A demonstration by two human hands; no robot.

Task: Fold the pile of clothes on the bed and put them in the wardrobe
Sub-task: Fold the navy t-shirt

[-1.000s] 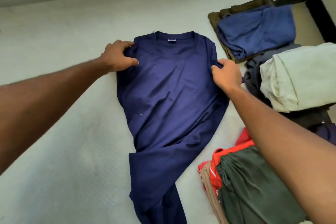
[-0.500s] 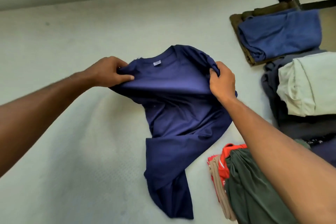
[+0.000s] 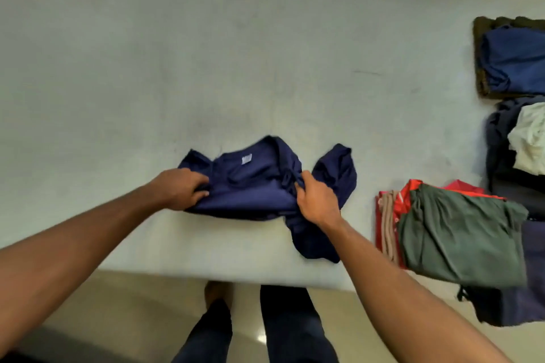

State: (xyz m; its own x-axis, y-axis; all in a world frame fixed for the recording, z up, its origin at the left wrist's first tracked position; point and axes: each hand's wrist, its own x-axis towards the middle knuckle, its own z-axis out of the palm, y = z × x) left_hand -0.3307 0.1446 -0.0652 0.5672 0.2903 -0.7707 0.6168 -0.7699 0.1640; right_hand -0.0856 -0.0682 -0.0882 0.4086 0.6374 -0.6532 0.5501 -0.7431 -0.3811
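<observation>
Navy T-shirt [image 3: 256,183] lay bunched on the pale mattress [image 3: 206,68], with its white neck label [image 3: 246,159] facing up. All positions below are given relative to that shirt.

Left hand [image 3: 180,190]: at the shirt's left edge, fingers curled over the cloth and gripping it. Right hand [image 3: 317,202]: at the shirt's right side, just past the collar, fingers curled into a gather of fabric and gripping it. One sleeve [image 3: 336,168] stuck out beyond the right hand. A loose tail of the shirt [image 3: 312,242] trailed below that hand, towards the near edge of the mattress.

Right of the shirt and apart from it was a stack with a green garment [image 3: 460,233] on top. Under the green one were a red garment [image 3: 413,188] and a tan garment [image 3: 387,227], their edges showing on the side facing the shirt.

Further right and further from the person, a cream garment [image 3: 530,141] rested on dark grey clothing [image 3: 498,132].

Beyond that, at the far right, a folded blue garment [image 3: 516,62] sat on a brown one [image 3: 479,26].

Below the shirt, past the mattress edge, were a light tiled floor [image 3: 132,303], the person's legs [image 3: 289,324] in dark trousers, and one bare foot [image 3: 216,290]. The frame was slightly motion-blurred, so fine finger detail was not resolvable.
</observation>
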